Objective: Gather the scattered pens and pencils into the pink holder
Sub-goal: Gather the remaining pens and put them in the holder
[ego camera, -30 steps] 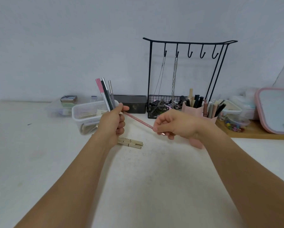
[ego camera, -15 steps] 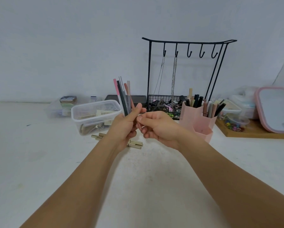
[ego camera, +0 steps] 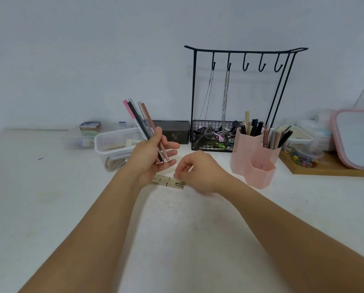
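My left hand (ego camera: 153, 155) holds a bundle of pens and pencils (ego camera: 139, 119) upright above the white table: pink, black, silver and brown ones. My right hand (ego camera: 198, 170) hovers palm down just right of it, fingers curled and holding nothing, right above several gold-coloured pens (ego camera: 169, 181) lying on the table. The pink holder (ego camera: 255, 157) stands to the right with several pens and pencils (ego camera: 261, 132) in its tall compartments; its low front cup looks empty.
A clear plastic tub (ego camera: 113, 146) sits behind my left hand. A black wire rack (ego camera: 240, 92) with hanging chains and a basket of clips stands at the back. A wooden tray (ego camera: 324, 168) with containers and a pink-rimmed lid (ego camera: 356, 138) lies at right.
My right hand passed the brown pencil into the left hand's bundle, let go, and dropped down toward the gold pens on the table.
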